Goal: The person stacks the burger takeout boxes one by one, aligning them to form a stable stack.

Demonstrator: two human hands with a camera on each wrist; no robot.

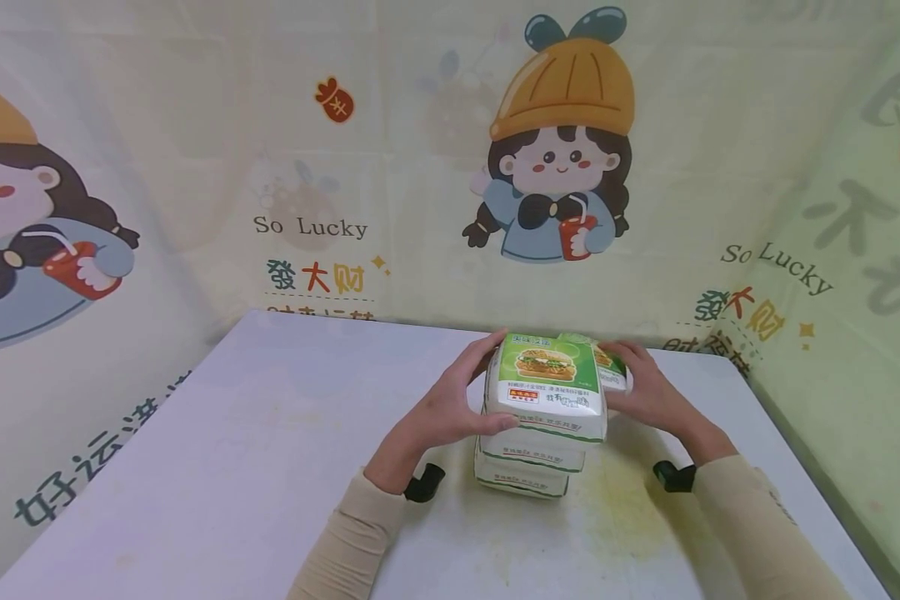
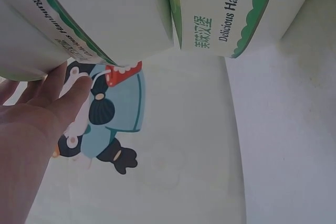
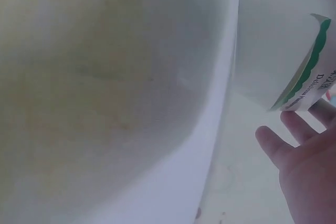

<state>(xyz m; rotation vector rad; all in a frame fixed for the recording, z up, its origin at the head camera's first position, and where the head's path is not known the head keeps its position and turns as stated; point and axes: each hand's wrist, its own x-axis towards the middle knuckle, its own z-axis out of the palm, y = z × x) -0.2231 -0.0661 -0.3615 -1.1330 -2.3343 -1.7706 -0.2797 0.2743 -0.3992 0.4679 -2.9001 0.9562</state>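
Note:
A white and green hamburger box (image 1: 547, 383) with a burger picture tops a stack in the head view. My left hand (image 1: 450, 400) grips this top box, thumb on its near side and fingers at its far left edge. Under it show a middle box (image 1: 528, 454) and a bottom box (image 1: 521, 481). Behind the top box, at right, my right hand (image 1: 648, 387) holds another hamburger box (image 1: 612, 377), mostly hidden by the front one. In the right wrist view, the fingers (image 3: 296, 127) of that hand lie along a box's scalloped green edge.
The boxes stand on a white table (image 1: 307, 417) with yellowish stains right of the stack. A printed cloth (image 1: 412, 167) with cartoon figures hangs behind and along the sides. Each wrist carries a black mount (image 1: 425, 483).

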